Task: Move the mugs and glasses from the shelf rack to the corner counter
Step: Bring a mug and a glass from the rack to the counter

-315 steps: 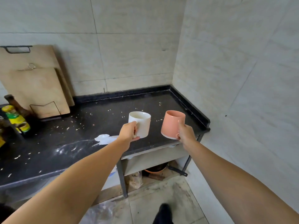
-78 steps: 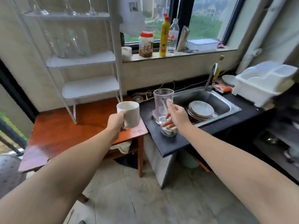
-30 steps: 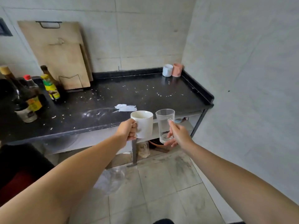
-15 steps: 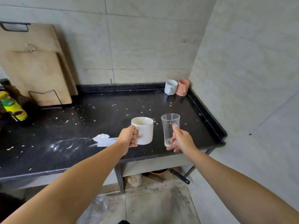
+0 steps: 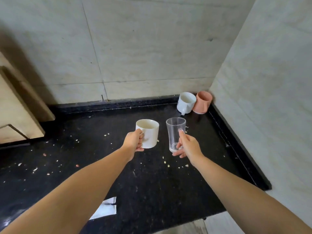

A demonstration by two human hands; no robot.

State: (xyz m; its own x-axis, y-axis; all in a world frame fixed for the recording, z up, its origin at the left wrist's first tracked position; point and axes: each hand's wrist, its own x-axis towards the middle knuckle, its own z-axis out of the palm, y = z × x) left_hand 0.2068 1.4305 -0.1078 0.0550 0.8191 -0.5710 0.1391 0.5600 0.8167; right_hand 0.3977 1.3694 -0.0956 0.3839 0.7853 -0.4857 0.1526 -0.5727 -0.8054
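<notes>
1. Closest to the lens I've got both bare forearms coming up from the bottom corners of the frame, plus a scrap of white paper point(image 5: 105, 208) lying on the black counter point(image 5: 152, 191) at lower centre, just beside the left forearm.
2. Left hand point(image 5: 133, 142), middle of the frame: fingers curled round the handle of a cream mug point(image 5: 149, 132), gripping it. The mug is upright with its mouth up. I can't say for sure whether it's held clear of the counter or touching it.
3. Right hand point(image 5: 188, 146), just right of that: pinching a clear drinking glass point(image 5: 174, 132) low on its side, thumb up the near wall, other fingers round the base. Glass is upright, empty, near the mug but not touching it.
4. Pale crumbs point(image 5: 166, 162) are scattered all over the counter around both hands.
5. Further back, upper right, a white mug point(image 5: 185, 103) and a pink mug point(image 5: 202, 102) sit side by side, touching, tucked right into the corner where the two tiled walls meet.
6. Far left edge: a wooden cutting board point(image 5: 15, 112) leaning against the tiled wall point(image 5: 143, 48).
</notes>
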